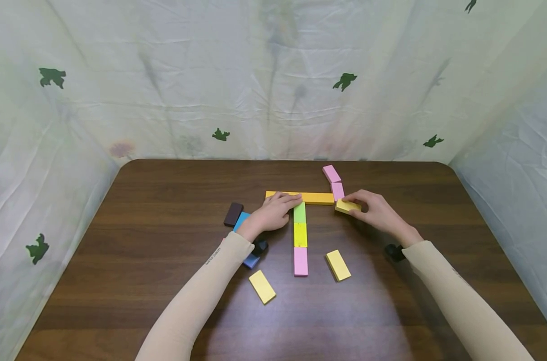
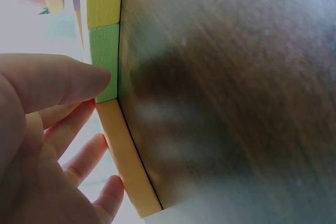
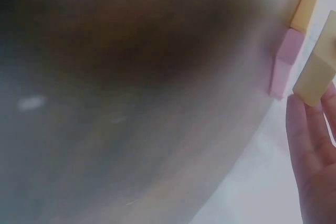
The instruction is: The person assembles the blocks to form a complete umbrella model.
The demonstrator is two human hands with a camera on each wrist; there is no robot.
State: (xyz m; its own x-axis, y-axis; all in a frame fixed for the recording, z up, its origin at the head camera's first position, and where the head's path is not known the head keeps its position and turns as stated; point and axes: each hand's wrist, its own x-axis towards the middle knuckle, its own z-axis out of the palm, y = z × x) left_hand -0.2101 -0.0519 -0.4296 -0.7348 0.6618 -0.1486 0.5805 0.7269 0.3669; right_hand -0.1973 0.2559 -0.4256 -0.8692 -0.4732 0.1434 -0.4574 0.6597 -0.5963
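Note:
My left hand [image 1: 275,210] rests with its fingers extended over an orange bar [image 1: 318,198] and the top of a green block [image 1: 299,213]. In the left wrist view the thumb lies against the green block and the fingertips touch the bar. Below the green block a bright yellow block [image 1: 300,234] and a pink block [image 1: 300,261] continue the column. My right hand [image 1: 376,213] pinches a pale yellow block [image 1: 344,206] between thumb and fingers. It is just below two pink blocks, a near one [image 1: 337,190] and a far one [image 1: 331,173], at the bar's right end.
Two loose pale yellow blocks lie nearer me, one on the left [image 1: 262,287] and one on the right [image 1: 338,265]. Partly behind my left arm are a dark brown block [image 1: 233,214], a light blue block [image 1: 241,220] and a darker blue block [image 1: 251,260]. Cloth hangs around the wooden table [image 1: 165,260].

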